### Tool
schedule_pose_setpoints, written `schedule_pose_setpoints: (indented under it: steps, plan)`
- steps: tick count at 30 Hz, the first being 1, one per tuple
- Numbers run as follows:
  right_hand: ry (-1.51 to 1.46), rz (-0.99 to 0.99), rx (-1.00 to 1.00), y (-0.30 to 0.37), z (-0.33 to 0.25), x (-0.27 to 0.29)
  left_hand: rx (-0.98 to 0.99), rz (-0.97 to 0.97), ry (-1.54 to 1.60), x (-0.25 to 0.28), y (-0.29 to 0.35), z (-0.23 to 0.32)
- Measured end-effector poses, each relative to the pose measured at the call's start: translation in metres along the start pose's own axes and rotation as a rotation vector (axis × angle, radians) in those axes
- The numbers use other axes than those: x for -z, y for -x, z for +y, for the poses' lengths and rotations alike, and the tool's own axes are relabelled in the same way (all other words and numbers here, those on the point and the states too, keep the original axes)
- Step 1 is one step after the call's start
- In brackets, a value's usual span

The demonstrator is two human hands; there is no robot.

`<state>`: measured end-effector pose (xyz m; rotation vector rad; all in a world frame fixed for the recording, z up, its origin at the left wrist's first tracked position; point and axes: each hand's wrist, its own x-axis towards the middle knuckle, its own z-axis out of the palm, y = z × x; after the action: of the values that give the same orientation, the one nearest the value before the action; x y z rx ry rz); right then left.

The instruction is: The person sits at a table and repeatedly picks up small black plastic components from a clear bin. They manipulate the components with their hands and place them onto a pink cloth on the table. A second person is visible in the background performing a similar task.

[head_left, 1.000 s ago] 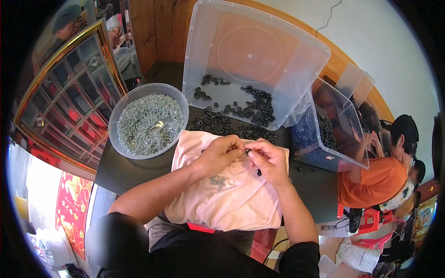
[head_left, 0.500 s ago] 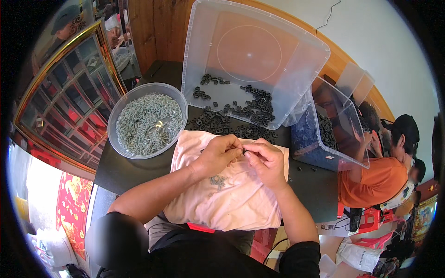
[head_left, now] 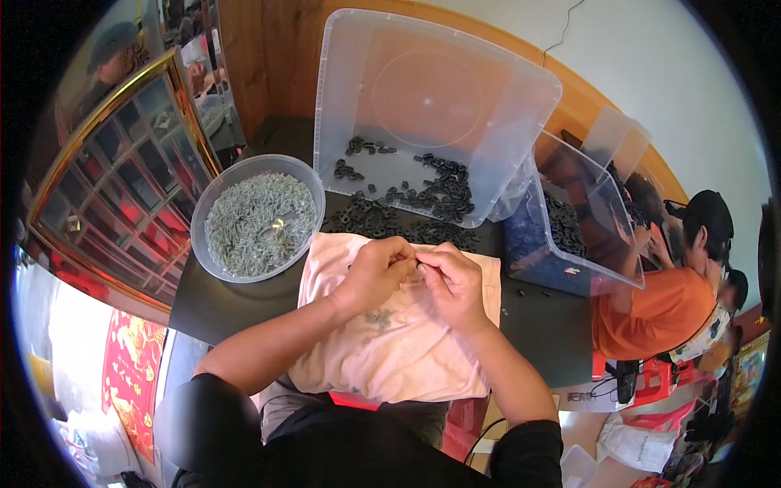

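Note:
Over a pale pink cloth [head_left: 390, 350] on my lap and the table edge, my two hands meet fingertip to fingertip. My left hand [head_left: 376, 272] is closed in a pinch; what its fingers hold is mostly hidden. Thumb and fingers of my right hand [head_left: 454, 285] pinch a small black plastic part [head_left: 419, 266], of which only a dark bit shows between the hands. Just beyond them, loose black plastic parts [head_left: 366, 218] lie heaped on the dark table. To the left stands a round clear tub [head_left: 198, 244] full of small silvery screws [head_left: 256, 220].
A large clear bin [head_left: 342, 65] lies tipped on its side at the back, black parts inside. Right of it, a clear box [head_left: 598, 275] holds more. A person in an orange shirt [head_left: 647, 313] sits at the right. A gold-framed glass panel [head_left: 114, 179] stands left.
The view has shifted slightly. My hands stay together over the cloth, the fingers a little closer round the small black part, which shows less than before.

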<state>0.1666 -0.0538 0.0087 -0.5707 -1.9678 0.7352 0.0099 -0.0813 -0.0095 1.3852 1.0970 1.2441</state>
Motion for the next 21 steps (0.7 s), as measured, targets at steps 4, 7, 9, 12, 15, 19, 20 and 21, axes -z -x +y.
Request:
schedule_pose_setpoints:
  steps: [4,7,9,12,15,19,20,21]
  plan:
    - [-0.122,0.069,-0.147,0.0,0.014,0.009,0.09,-0.022,0.103,0.009,-0.006,0.005]
    - [-0.269,0.21,-0.342,0.0,0.024,0.022,0.123,0.039,0.058,0.02,-0.02,0.016]
    - [-0.396,0.304,-0.335,-0.004,0.026,0.029,0.133,0.072,0.045,0.027,-0.032,0.03]
    - [-0.437,0.354,-0.349,-0.005,0.029,0.039,0.098,0.089,-0.28,0.03,-0.07,0.036]
    - [-0.455,0.352,-0.362,-0.006,0.029,0.032,-0.18,0.127,-0.765,0.037,-0.105,0.019]
    - [-0.42,0.31,-0.397,-0.003,0.032,0.024,-0.149,0.15,-1.049,0.023,-0.136,-0.004]
    - [-0.412,0.301,-0.406,-0.002,0.033,0.023,-0.083,0.133,-1.058,0.019,-0.14,-0.007]
    - [-0.422,0.298,-0.406,-0.002,0.033,0.022,-0.016,0.118,-1.068,0.018,-0.144,-0.01]
